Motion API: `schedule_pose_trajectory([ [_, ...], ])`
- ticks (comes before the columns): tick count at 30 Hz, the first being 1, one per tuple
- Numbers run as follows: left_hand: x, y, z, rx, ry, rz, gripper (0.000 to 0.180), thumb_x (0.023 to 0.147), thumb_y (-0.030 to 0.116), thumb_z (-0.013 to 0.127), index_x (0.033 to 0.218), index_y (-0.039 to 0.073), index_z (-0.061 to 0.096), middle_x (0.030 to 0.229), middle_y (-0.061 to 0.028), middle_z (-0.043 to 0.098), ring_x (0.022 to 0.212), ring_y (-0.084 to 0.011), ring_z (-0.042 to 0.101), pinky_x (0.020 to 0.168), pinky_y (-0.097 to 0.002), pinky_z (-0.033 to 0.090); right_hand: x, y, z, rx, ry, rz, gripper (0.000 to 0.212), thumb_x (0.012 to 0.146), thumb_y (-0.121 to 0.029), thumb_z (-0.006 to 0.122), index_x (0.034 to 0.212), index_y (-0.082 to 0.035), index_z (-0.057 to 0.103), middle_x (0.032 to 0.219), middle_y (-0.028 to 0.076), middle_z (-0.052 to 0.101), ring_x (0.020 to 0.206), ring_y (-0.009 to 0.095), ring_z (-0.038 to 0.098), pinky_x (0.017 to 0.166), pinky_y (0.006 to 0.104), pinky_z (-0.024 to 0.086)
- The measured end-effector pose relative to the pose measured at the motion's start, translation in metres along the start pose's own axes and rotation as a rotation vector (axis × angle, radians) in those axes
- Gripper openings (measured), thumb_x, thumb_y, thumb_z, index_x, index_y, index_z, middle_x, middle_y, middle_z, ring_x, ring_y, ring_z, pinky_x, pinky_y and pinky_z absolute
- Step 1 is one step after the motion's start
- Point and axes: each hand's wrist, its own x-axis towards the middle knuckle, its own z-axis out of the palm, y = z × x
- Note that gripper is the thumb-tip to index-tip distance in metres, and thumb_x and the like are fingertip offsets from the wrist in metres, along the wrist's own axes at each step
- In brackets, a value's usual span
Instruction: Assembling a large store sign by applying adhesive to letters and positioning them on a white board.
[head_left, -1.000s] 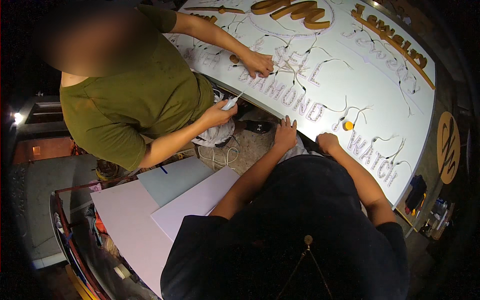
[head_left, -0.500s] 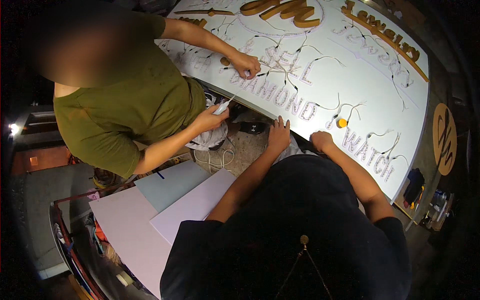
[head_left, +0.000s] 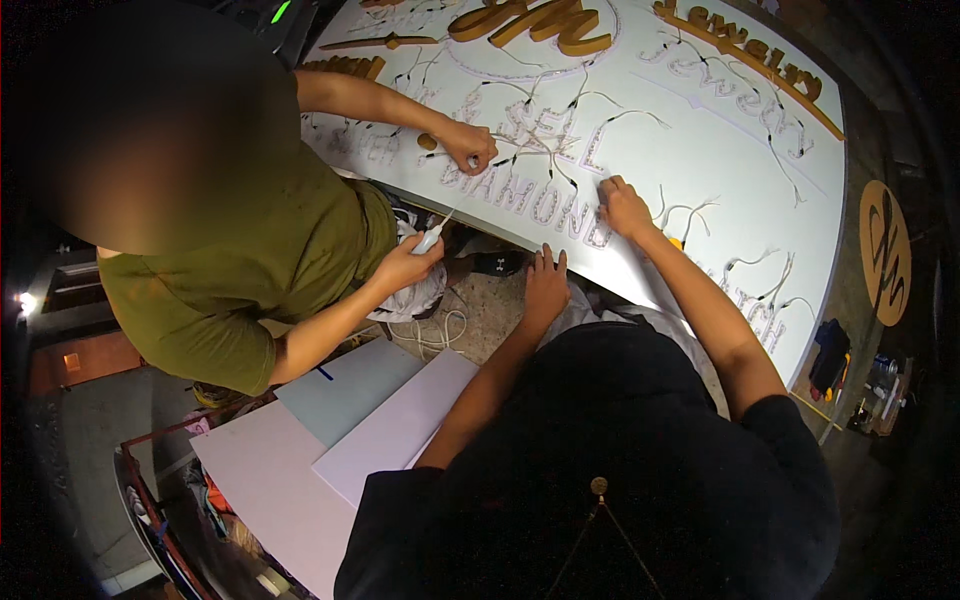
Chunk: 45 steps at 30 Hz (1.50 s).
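My left hand [head_left: 547, 288] rests at the near edge of the white board [head_left: 690, 150], fingers stretched out over the rim and holding nothing. Farther in, my right hand [head_left: 626, 208] reaches over the board, fingers curled down beside the last letter of a row of clear LED-lit letters [head_left: 540, 203]. Whatever those fingertips pinch is hidden. Thin wires with dark connectors [head_left: 690, 212] trail from the letters near my right forearm. A yellow round piece [head_left: 676, 243] is partly covered by that forearm.
To the left, a co-worker in a green shirt [head_left: 240, 270] holds a white pen-like tool [head_left: 430, 238]; their other hand [head_left: 470, 147] touches the letters. Gold raised lettering [head_left: 745, 50] lies at the far side. Pale panels [head_left: 400, 425] lean behind, lower left.
My right hand has moved from the board's near edge forward and left onto the letters. My left hand stays at the rim. The co-worker's tool has shifted slightly lower left.
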Motion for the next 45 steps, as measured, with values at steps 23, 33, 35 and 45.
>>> schedule_pose_trajectory([
  [23,0.010,-0.005,0.000,0.008,0.005,0.086,0.064,0.074,0.019,0.066,0.130,-0.001,0.042,0.133,-0.0306,0.036,0.117,-0.0441,0.043,0.094,-0.0463,0.042,0.036,0.036,0.019,-0.371,-0.087,-0.152,0.045,0.083,-0.027,0.056,0.127,-0.020,0.053,0.134,0.003,0.046,0.118,0.025,0.044,0.108,0.0613,0.012],
  [33,0.011,-0.003,-0.011,0.021,-0.087,0.076,0.063,0.074,0.019,0.065,0.130,0.002,0.044,0.135,-0.0287,0.034,0.118,-0.0407,0.042,0.094,-0.0450,0.042,-0.043,0.120,-0.090,0.197,0.323,0.107,0.036,0.085,-0.018,0.054,0.121,-0.017,0.056,0.126,0.014,0.051,0.113,0.031,0.051,0.099,0.0491,0.035],
  [35,0.011,-0.002,-0.010,0.020,-0.095,0.087,0.063,0.074,0.020,0.065,0.130,0.002,0.043,0.135,-0.0286,0.035,0.118,-0.0404,0.042,0.094,-0.0452,0.042,-0.090,0.135,-0.090,0.343,0.314,0.159,0.031,0.080,-0.008,0.057,0.110,-0.008,0.061,0.115,0.016,0.056,0.104,0.033,0.055,0.092,0.0397,0.043],
  [45,0.019,-0.008,-0.016,0.093,-0.131,0.143,0.063,0.074,0.027,0.067,0.127,0.001,0.046,0.130,-0.0294,0.040,0.109,-0.0377,0.050,0.088,-0.0442,0.045,-0.152,0.054,-0.064,0.296,0.279,0.312,0.054,0.068,-0.002,0.068,0.119,-0.009,0.052,0.115,0.013,0.050,0.089,0.035,0.057,0.078,0.0417,0.047],
])
